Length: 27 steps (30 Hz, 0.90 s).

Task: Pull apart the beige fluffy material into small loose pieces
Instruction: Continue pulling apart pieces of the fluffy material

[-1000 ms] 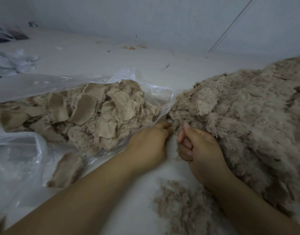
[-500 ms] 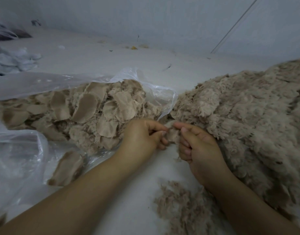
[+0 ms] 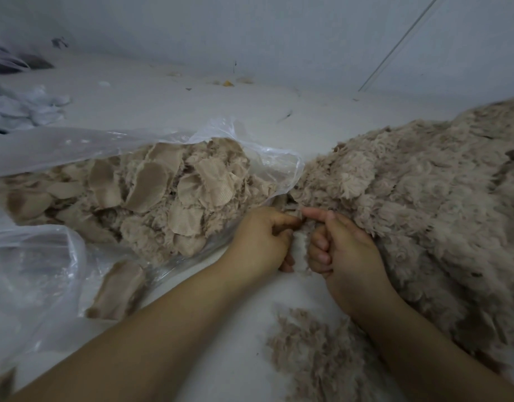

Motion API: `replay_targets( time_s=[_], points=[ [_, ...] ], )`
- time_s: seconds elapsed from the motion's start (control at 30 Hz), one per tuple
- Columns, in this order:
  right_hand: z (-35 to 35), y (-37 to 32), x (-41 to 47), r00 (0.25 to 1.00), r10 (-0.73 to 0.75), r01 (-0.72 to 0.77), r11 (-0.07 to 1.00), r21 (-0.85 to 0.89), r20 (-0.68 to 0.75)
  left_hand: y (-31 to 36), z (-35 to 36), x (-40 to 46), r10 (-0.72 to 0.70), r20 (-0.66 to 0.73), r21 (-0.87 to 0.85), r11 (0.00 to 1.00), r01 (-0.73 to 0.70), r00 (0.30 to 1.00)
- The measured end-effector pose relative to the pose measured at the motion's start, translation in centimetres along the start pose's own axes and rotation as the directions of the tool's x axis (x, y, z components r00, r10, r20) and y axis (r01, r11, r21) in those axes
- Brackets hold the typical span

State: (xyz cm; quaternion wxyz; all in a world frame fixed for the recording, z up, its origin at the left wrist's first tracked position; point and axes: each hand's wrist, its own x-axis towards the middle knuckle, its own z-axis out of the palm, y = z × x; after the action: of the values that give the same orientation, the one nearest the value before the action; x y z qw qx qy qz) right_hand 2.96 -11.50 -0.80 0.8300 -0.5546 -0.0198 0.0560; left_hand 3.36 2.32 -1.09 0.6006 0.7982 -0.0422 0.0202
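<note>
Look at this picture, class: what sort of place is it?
Probably a small textile workroom or home workshop, worked on the floor: a big pile of beige fluffy material, a clear plastic bag stuffed with cut fabric pieces, and a bare pale wall.

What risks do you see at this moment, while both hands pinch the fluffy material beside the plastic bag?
1. The left hand and right hand pinch a tuft at the edge of the big fluffy pile; a hard pull may drag out a large clump instead of a small piece.
2. The clear plastic bag lies right beside the fingers, so it might get caught.
3. Loose fibres on the surface may scatter.
</note>
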Motion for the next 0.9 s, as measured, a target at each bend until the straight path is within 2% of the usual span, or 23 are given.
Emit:
replay_targets(
  time_s=[0.07,0.13,0.3,0.37,0.47,0.63,0.8,0.9],
  points=[
    [0.1,0.0,0.0,1.0,0.002,-0.002,1.0,0.019,0.002,0.3,0.1,-0.3,0.15,-0.024,0.215,0.966,-0.141,0.988],
    [0.2,-0.1,0.0,1.0,0.001,-0.001,1.0,0.028,0.001,0.7,-0.1,-0.3,0.269,0.04,0.432,0.864,-0.259,0.962],
    [0.2,-0.2,-0.1,1.0,0.018,-0.017,1.0,0.024,-0.025,1.2,0.5,-0.5,0.198,0.218,0.739,0.606,-0.294,0.956],
    [0.3,-0.2,-0.1,0.999,0.015,-0.015,1.0,0.019,-0.03,1.3,0.4,-0.7,0.232,0.214,0.747,0.588,-0.312,0.949],
    [0.3,-0.1,0.0,1.0,0.005,-0.004,1.0,0.03,-0.023,1.7,-0.3,-0.7,0.265,0.193,0.687,0.651,-0.324,0.945],
    [0.1,-0.1,-0.1,1.0,0.007,-0.007,1.0,0.027,-0.01,2.2,-1.1,-2.2,0.404,0.051,0.613,0.709,-0.348,0.913],
    [-0.2,-0.1,0.1,0.999,0.033,-0.033,0.999,0.025,-0.003,2.7,-1.6,-3.8,0.618,-0.05,0.652,0.616,-0.443,0.785],
    [-0.5,-0.1,0.1,0.998,0.023,-0.023,1.0,-0.005,0.055,2.7,-1.7,-3.8,0.643,-0.015,0.66,0.582,-0.475,0.766]
  ],
)
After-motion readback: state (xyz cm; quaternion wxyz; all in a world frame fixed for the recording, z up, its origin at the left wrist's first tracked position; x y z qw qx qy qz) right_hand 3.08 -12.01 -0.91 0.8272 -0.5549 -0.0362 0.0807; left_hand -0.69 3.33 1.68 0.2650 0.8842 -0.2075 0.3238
